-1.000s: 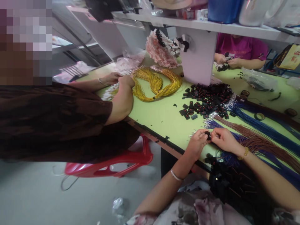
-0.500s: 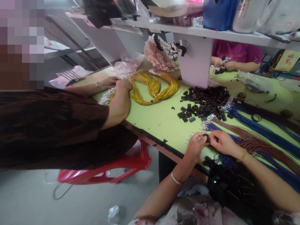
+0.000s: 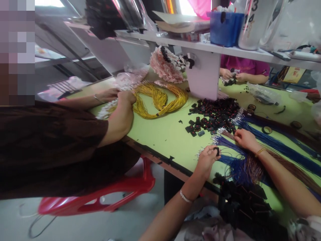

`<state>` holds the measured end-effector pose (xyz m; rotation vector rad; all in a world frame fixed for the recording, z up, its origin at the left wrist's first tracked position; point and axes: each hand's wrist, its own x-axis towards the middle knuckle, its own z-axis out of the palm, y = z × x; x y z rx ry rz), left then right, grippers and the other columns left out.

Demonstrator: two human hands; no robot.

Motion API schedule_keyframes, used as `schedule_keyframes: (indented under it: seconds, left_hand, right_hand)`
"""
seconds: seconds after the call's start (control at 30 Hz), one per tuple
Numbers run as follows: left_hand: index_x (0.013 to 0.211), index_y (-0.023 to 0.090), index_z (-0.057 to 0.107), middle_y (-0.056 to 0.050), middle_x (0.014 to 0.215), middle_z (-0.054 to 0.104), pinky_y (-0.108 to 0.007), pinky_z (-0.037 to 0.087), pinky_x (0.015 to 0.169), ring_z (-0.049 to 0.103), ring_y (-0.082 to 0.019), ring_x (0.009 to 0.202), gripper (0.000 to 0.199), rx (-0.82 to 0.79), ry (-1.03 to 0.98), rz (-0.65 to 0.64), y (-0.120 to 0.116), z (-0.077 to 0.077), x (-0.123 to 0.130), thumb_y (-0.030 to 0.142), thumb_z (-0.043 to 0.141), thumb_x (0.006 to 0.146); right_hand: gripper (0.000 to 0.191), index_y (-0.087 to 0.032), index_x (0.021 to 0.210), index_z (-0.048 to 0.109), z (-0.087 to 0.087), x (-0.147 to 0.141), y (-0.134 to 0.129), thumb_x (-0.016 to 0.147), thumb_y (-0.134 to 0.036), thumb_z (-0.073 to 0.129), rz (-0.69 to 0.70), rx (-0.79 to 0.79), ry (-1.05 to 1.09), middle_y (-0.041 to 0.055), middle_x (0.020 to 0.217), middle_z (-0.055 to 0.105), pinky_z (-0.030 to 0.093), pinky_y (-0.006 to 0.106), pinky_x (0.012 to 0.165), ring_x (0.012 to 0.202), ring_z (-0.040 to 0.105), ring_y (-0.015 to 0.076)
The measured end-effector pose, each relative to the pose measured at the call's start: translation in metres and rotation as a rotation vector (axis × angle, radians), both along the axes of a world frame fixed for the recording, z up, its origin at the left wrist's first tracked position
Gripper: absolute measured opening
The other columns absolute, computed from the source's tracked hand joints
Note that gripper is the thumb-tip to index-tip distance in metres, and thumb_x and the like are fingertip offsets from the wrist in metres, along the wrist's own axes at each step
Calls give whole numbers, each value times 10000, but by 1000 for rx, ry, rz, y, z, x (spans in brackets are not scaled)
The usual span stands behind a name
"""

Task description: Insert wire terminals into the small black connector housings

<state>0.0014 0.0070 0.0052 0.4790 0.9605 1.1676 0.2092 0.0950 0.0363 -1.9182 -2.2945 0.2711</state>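
Note:
My left hand is closed on a small black connector housing, with thin wire trailing from it to the right. Farther right, my right hand reaches over the table, its fingertips pinched at the brown wires near their metal terminals. Purple wires lie between my hands, and a tangle of blue wires sits just below. Beyond my hands spreads a heap of black connector housings. More black connectors gather at the table edge by my lap.
On the left a co-worker's hands are at yellow wires. Another person in a purple top works across the table. A shelf with a blue bin crosses above. Tape rolls and a red stool are also here.
My right hand has left the connector and moved right and away to the brown wires. My left hand still holds the black connector. The camera view has tilted up slightly.

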Motion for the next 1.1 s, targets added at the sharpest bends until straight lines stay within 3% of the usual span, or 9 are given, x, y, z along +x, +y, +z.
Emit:
schedule_keyframes:
  seconds: [0.2,0.4,0.57,0.67,0.87,1.1]
  left_hand:
    - [878,144,608,-47,797,641,-281,495,715,629,-148,747,385,-4,-7,-16,1,-3,-2,333,798,602]
    - [885,146,606,-52,806,649,-275,492,711,634,-151,754,383,6,-6,-29,0,-4,-3,336,792,610]
    - [886,143,605,-62,816,654,-284,484,710,629,-150,735,396,12,0,-35,0,-4,-2,352,794,607]
    - [887,144,604,-64,828,655,-287,481,716,631,-155,749,398,19,12,-32,-1,-5,-1,359,791,609]
    - [890,141,605,-60,807,650,-288,475,725,624,-158,763,383,17,-4,-32,-2,-3,-1,332,790,614]
    - [895,141,606,-37,843,633,-276,481,749,594,-127,770,315,31,-132,-25,0,4,-2,236,762,638]
  right_hand:
    - [166,-183,817,590,-10,7,2,877,-278,468,73,9,-29,50,833,627,275,253,586,708,533,149]
    - [182,-182,806,583,-7,9,2,891,-224,427,111,-1,-60,58,850,625,288,254,598,731,546,151]
    - [164,-174,789,553,-3,9,2,876,-214,420,81,100,-101,72,777,619,269,270,583,680,528,169]
    - [153,-183,772,537,1,-1,3,868,-251,439,91,65,92,28,698,600,284,253,572,605,498,141]
    - [153,-179,731,526,11,-38,1,836,-274,467,249,32,559,-15,661,559,336,218,557,578,458,106]
    - [118,-163,677,536,6,-49,-32,766,-241,529,256,-220,790,-39,595,497,324,200,514,541,408,85]
